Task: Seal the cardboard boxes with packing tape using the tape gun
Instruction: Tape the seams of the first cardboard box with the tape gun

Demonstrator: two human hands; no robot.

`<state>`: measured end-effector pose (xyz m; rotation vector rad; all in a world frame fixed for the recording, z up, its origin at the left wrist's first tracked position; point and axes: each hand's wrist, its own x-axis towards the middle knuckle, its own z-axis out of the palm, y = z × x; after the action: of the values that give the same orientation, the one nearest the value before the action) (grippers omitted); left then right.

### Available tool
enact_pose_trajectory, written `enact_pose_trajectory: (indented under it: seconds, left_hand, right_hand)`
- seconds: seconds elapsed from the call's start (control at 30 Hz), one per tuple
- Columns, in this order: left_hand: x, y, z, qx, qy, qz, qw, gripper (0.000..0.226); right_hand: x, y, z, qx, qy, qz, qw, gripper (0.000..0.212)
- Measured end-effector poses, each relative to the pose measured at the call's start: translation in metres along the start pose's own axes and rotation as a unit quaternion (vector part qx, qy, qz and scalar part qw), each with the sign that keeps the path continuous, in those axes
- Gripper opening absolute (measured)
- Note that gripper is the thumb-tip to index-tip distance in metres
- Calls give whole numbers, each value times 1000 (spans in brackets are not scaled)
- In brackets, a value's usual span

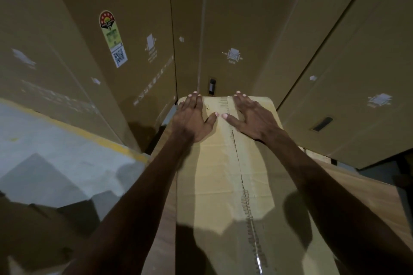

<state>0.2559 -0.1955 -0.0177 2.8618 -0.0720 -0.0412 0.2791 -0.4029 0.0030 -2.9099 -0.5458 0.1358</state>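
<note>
On top of the long tan cardboard box [223, 174], both hands lie flat with fingers straight and spread, grasping nothing. Left hand [193, 116] presses the left flap; right hand [251, 117] presses the right flap; the thumbs nearly meet over the centre seam [240, 163]. Clear packing tape [257, 245] shows along the near part of the seam. Tall brown cartons [234, 18] stand just beyond the box's far end. Grey floor with a yellow stripe [93, 136] lies at left.
</note>
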Motion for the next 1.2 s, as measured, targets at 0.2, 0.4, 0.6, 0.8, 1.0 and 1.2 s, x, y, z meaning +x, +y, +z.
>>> enact_pose_trajectory:
  seconds: [0.2,0.4,0.6,0.8,1.0,1.2]
  left_hand:
    - [-8,6,0,-10,4,-87,996,103]
    - [-6,3,3,9,11,-54,998,94]
    - [3,-3,7,22,-27,42,999,73]
    - [7,-6,12,13,-15,43,999,70]
    - [-1,-4,12,19,2,44,999,67]
    - [-72,9,18,19,-44,54,997,67]
  right_hand:
    - [-8,15,-4,-34,29,78,996,113]
    - [-5,2,-6,-10,24,125,992,115]
    - [10,-42,5,24,14,5,1000,63]
    - [-37,-52,23,18,35,9,999,57]
    - [-90,-63,37,14,20,29,999,61]
    - [-90,-61,40,11,15,28,999,62]
